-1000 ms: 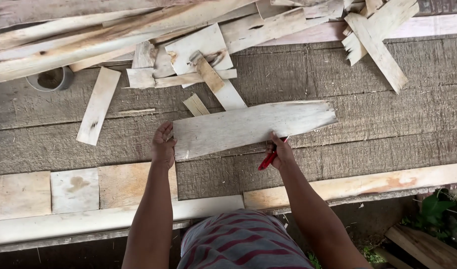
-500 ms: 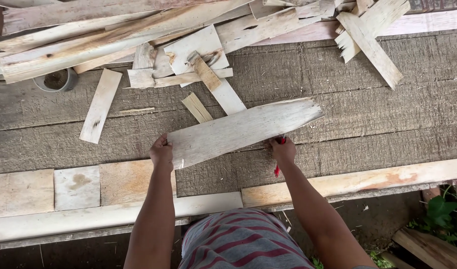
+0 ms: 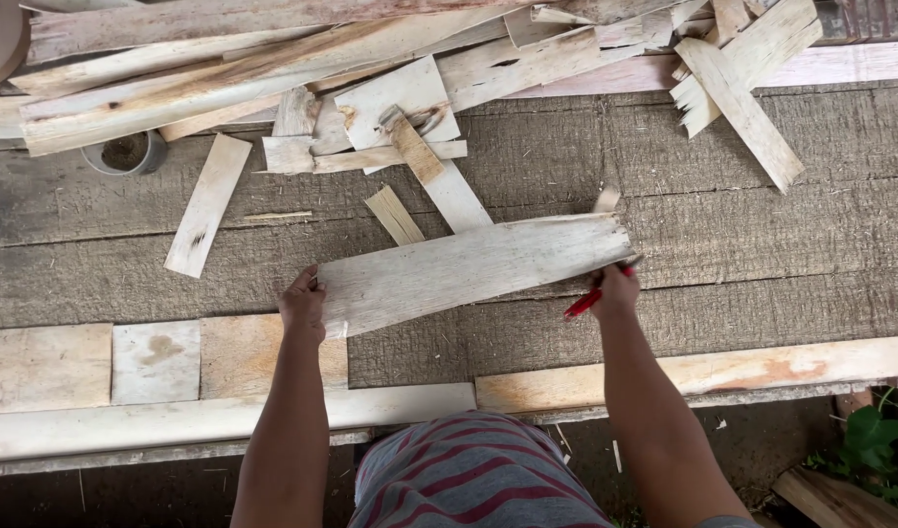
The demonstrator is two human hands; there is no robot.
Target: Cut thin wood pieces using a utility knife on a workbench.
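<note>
A long pale wooden board (image 3: 469,269) lies slanted across the rough grey plank bench (image 3: 742,244), its right end higher in the view. My left hand (image 3: 302,303) grips the board's left end. At the board's right end my right hand (image 3: 613,291) is closed around a red pen-like tool (image 3: 581,304), whose tip touches or sits just under the board's lower right corner.
A heap of split boards and offcuts (image 3: 371,59) fills the bench's far side. Loose strips (image 3: 206,205) and a small slat (image 3: 394,215) lie nearer. A round tin (image 3: 126,154) sits at the left. Pale flat pieces (image 3: 156,362) line the near edge; green leaves (image 3: 875,435) below right.
The board has shifted left and turned more level between my hands. My left hand slid to its end; my right hand with the red tool followed to the right end.
</note>
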